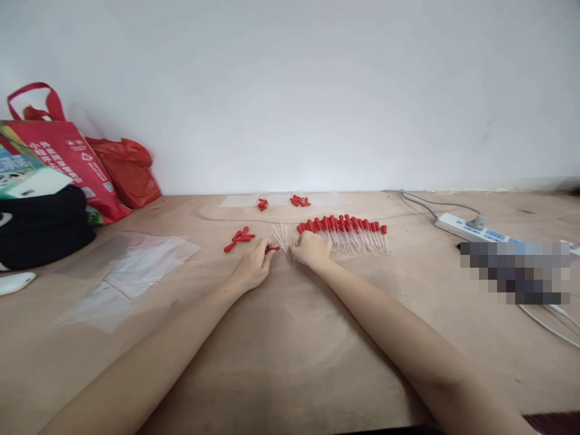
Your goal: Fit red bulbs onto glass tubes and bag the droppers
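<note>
1. The right hand (313,248) is hiding its own fingertips behind its back and knuckles, and it is also covering the near left end of the row of red-capped clear tubes (347,232).
2. Pixelation is masking an object (514,273) at the right, so its form is staying unreadable; the power strip (473,228) is lying just behind it.
3. The left edge is cutting off the printed red bag (67,154), the black cloth item (45,226) and a white object (17,283).
4. The thin loose clear tubes (281,235) are blending into the wood, and their number is proving hard to count; they are lying between the two hands.
5. The left hand (254,267) is pinching narrowly, holding a red bulb (273,248) at its fingertips, with one end showing.
6. The right hand's fingers are curling down beside the loose tubes; whether they are gripping one, I cannot tell.
7. More red bulbs (240,237) are lying left of the left hand, near it.
</note>
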A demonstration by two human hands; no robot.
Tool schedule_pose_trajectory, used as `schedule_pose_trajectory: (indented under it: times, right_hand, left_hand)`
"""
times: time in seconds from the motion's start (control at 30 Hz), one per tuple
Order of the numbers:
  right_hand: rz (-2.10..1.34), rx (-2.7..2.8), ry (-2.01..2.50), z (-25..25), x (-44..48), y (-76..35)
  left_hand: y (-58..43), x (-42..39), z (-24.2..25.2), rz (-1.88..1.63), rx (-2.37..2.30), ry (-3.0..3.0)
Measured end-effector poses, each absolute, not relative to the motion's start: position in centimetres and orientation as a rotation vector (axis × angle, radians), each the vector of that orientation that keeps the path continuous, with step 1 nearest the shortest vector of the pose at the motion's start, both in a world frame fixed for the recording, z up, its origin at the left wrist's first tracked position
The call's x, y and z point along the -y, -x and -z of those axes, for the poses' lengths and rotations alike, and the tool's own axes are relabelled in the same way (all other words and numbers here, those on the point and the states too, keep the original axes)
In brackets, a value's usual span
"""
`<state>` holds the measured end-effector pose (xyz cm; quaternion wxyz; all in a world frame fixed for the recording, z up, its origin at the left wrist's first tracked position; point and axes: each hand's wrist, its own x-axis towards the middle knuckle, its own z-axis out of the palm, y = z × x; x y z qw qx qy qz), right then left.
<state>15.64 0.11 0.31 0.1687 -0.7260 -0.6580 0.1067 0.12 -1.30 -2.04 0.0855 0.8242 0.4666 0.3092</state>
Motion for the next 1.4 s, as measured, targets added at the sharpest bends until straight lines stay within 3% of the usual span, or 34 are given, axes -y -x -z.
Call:
schedule_pose_trajectory:
  times: [0.47, 0.77, 1.4]
  right_hand:
    - [-0.233, 1.900, 2.003, -0.8, 0.3, -15.9]
    - [0.234, 2.080, 1.257, 1.9, 3.3, -20.8]
    - [-0.004, 2.247, 0.999, 2.5, 4.5, -21.9]
  left_hand:
    - [0.3, 1.3, 2.3, -0.970, -1.488, -2.476]
    - [0.1, 1.8, 1.9, -1.011, -1.299, -2.627]
    - [-1.1, 3.3, 1.5, -1.055, -1.058, -2.675]
